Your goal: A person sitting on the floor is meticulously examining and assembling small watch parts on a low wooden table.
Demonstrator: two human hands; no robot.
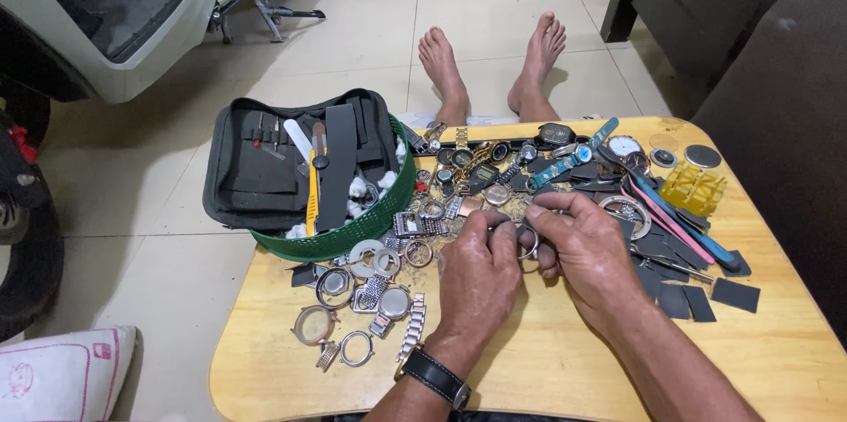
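I see a small silver metal ring [528, 244], like a watch case or bezel, held between my two hands just above the middle of the wooden surface [776, 343]. My left hand [478, 274] has its grip clenched on the ring's left side, thumb and forefinger pinching it, and a black-strapped wristwatch [434, 376] sits on that wrist. My right hand [584, 250] grasps the ring from the right, its fingertips pressed to the rim; most of the ring is hidden by the fingers, so I cannot tell its exact form.

Just behind the hands lies a heap of watch parts [494, 171]: dials, cases and small faces, touching one another. To the left of my left hand are loose round cases and rings [353, 290] and a silver link bracelet [412, 327], spread on the surface. To the right lie black straps [679, 294], a pink strap [662, 215] and a blue strap [697, 232], near a yellow clear plastic holder [693, 186] and two round discs [702, 156].

At the surface's far left corner a green basket [353, 235] holds an open black tool case [265, 166] with a yellow-handled tool [311, 197]. Beyond the far edge, two bare feet [490, 56] rest on the tiled floor [159, 193].
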